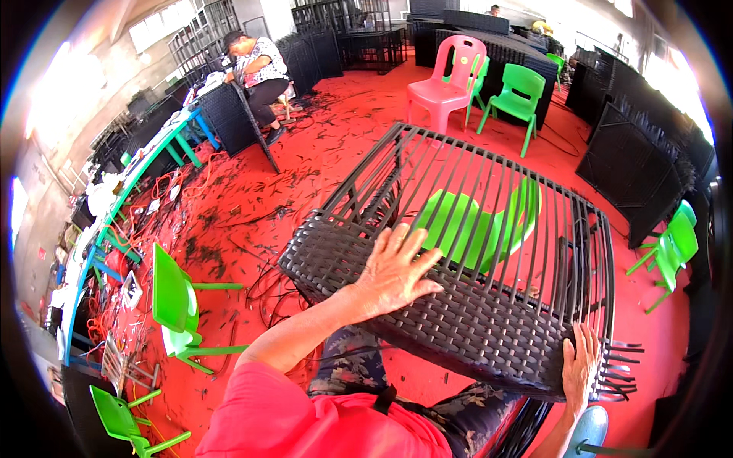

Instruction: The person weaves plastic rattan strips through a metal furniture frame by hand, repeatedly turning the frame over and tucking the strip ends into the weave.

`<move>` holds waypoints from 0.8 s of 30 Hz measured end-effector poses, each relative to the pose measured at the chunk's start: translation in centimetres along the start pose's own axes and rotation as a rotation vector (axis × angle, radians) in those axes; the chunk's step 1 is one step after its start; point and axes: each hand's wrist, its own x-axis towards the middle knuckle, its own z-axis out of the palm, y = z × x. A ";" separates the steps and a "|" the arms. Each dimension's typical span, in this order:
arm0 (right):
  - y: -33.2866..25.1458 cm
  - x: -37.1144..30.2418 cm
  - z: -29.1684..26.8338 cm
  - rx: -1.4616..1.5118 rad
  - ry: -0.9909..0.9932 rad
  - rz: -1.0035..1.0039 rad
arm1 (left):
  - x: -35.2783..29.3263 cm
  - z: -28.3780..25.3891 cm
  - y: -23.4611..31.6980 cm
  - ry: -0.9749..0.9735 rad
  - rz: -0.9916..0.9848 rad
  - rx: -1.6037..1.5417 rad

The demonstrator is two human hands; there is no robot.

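A black woven rattan frame [473,324] lies tilted across my lap. Its near part is a tight weave of flat black strips, while the far part has only long parallel strips [458,164] stretched across the frame. My left hand [393,275] lies flat on the woven part near its far edge, fingers spread, holding nothing. At the frame's right edge, my right hand [580,362] rests against the weave with fingers stretched upward and thumb apart. Loose strip ends [620,370] stick out beside it.
A green chair [477,225] shows beneath the strips. Other green chairs [174,305] stand around, with a pink chair [447,80] at the back. Black strip scraps litter the red floor [313,114]. A person [263,72] sits working at the far left. Black panels [634,168] lean at right.
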 end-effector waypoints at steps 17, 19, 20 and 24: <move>0.1 -0.1 0.0 0.043 0.048 0.020 | -2.6 -1.3 -6.3 -0.091 -0.212 -0.011; -0.1 0.0 0.0 0.032 0.068 0.015 | -2.3 -1.7 -6.1 -0.100 -0.251 -0.057; 0.0 -0.2 0.1 0.024 0.088 0.040 | -2.4 -0.4 -6.0 -0.065 -0.223 0.016; 0.6 0.2 0.7 0.047 0.175 0.021 | -1.4 0.0 -2.4 -0.222 -0.109 0.034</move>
